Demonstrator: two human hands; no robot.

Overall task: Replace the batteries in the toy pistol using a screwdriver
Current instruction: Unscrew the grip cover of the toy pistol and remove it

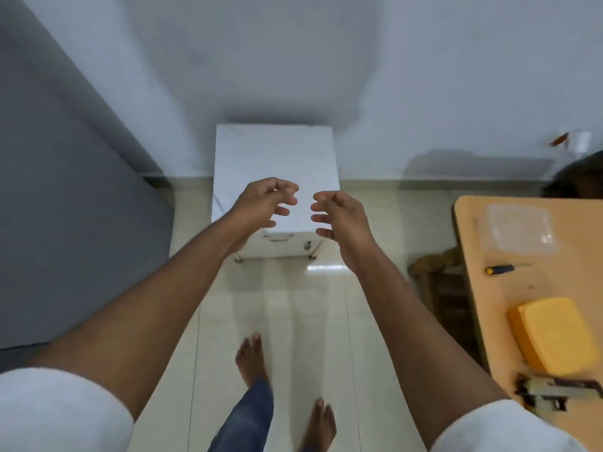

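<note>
Both my arms stretch forward over the tiled floor. My left hand (266,203) and my right hand (339,216) hover side by side in the air, fingers loosely curled, holding nothing. On the wooden table (473,288) at the right lie a screwdriver (499,269) with a dark blue and yellow handle and, near the front edge, the grey and black toy pistol (551,391). Both hands are well to the left of the table and touch none of these things.
A yellow box (554,334) sits on the table between the screwdriver and the pistol. A clear plastic container (518,230) lies at the table's far end. A white cabinet (277,158) stands against the wall ahead. My bare feet stand on the floor.
</note>
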